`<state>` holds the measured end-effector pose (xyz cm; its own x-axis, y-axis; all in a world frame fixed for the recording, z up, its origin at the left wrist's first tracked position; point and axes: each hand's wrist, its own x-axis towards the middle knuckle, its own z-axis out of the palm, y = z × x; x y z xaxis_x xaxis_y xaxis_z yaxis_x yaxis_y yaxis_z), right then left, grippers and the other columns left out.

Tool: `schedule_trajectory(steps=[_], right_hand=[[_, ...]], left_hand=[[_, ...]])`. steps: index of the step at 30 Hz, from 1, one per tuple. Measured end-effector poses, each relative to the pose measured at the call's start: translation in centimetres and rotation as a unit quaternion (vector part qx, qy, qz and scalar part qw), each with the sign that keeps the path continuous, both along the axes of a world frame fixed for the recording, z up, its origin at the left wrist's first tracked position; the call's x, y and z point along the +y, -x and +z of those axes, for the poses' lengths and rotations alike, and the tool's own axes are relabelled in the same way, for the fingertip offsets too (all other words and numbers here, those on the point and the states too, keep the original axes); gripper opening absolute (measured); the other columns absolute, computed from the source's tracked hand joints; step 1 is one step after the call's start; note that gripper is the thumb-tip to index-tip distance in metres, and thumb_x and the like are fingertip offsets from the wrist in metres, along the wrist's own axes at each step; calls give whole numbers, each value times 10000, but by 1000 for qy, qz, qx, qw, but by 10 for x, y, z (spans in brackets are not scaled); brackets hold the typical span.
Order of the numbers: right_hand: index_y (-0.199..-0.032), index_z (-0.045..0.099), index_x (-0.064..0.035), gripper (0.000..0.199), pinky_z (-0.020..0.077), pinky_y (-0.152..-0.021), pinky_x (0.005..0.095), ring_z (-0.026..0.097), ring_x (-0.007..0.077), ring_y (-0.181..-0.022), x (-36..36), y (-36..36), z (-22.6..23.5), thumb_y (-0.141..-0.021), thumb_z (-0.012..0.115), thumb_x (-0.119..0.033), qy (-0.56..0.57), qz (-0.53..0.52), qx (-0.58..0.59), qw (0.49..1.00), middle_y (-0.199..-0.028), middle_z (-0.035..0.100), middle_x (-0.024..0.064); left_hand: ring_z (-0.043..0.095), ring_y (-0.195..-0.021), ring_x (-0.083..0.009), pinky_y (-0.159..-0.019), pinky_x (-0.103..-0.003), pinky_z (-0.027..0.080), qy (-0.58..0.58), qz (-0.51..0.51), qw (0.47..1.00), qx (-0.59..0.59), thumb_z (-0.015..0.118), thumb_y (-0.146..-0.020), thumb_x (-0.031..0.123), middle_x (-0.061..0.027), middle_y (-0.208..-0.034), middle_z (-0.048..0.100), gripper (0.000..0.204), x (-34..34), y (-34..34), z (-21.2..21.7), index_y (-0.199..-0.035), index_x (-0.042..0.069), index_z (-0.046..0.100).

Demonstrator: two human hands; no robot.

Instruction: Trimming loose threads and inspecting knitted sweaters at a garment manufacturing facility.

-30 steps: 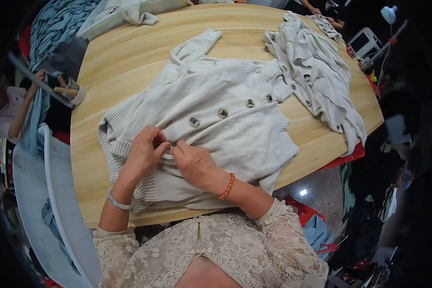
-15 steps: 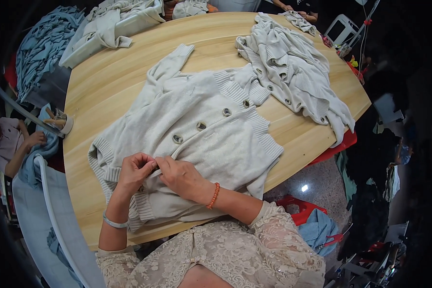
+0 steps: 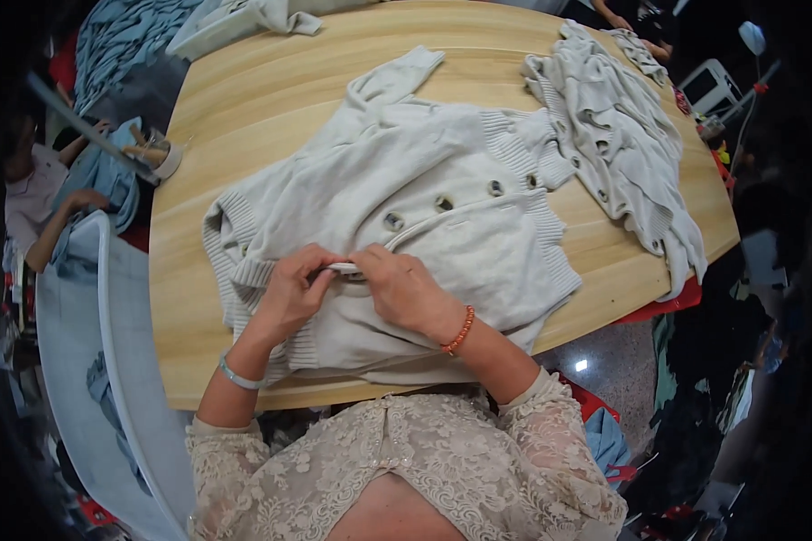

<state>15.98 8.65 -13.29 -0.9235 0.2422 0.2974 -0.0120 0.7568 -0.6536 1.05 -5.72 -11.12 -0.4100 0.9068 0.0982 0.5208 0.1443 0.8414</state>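
A pale grey knitted cardigan [image 3: 397, 198] with dark round buttons lies flat on the wooden table [image 3: 253, 99]. My left hand [image 3: 290, 290] and my right hand [image 3: 404, 290] meet at its front opening near the lower hem, both pinching the button band edge [image 3: 345, 268]. Three buttons show fastened above my hands. A silver bangle sits on my left wrist and an orange bead bracelet on my right.
A second pale knitted garment [image 3: 613, 144] lies crumpled at the table's right. More light clothes [image 3: 253, 18] lie at the far edge. A pale blue chair [image 3: 90, 361] stands at my left, and another person [image 3: 36, 194] sits beyond it with blue cloth.
The view has shifted as my head moved. Both hands stay pinched together on the cardigan's front edge, near the lowest button.
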Motion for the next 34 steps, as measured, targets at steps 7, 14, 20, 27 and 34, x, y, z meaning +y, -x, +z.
schedule_trajectory(steps=[7, 14, 20, 27, 34], right_hand=[[-977, 597, -54, 111, 535, -647, 435, 650, 359, -741, 5, -2, 9, -869, 607, -81, 30, 27, 28, 999, -929, 588, 146], [-992, 622, -80, 117, 523, -625, 416, 645, 319, -737, 40, -31, 28, -878, 635, -99, -101, -87, -43, 990, -935, 593, 88], [-968, 615, -92, 159, 508, -594, 437, 631, 345, -705, 31, -27, 17, -818, 658, -65, -100, -94, -8, 990, -909, 594, 102], [-964, 599, -63, 171, 512, -600, 440, 644, 329, -724, 32, -36, 23, -804, 659, -61, -131, -109, -6, 985, -894, 596, 118], [-1126, 595, -53, 335, 550, -658, 419, 673, 353, -828, 31, -33, 23, -803, 666, 2, -27, -116, 76, 990, -983, 638, 165]], left_hand=[[588, -783, -134, -691, -259, 460, 21, -15, 1000, 4, 616, -847, -22, -75, -861, 635, 132, -1, 7, 5, -967, 2, 665], [620, -895, -316, -765, -376, 493, 24, 73, 958, 277, 720, -772, 53, -114, -931, 643, 164, -2, 15, 11, -922, 45, 655], [592, -1013, -364, -871, -417, 505, -79, -33, 980, 180, 700, -786, 42, -167, -1099, 606, 345, 72, -19, -11, -1122, 39, 618], [651, -799, -284, -724, -379, 519, 28, -59, 990, 121, 696, -771, 79, -128, -850, 662, 127, 97, -18, -10, -879, 19, 664], [655, -708, -136, -656, -277, 524, 66, -6, 955, -289, 729, -892, 174, -49, -827, 735, 112, 97, -6, -21, -928, 68, 739]])
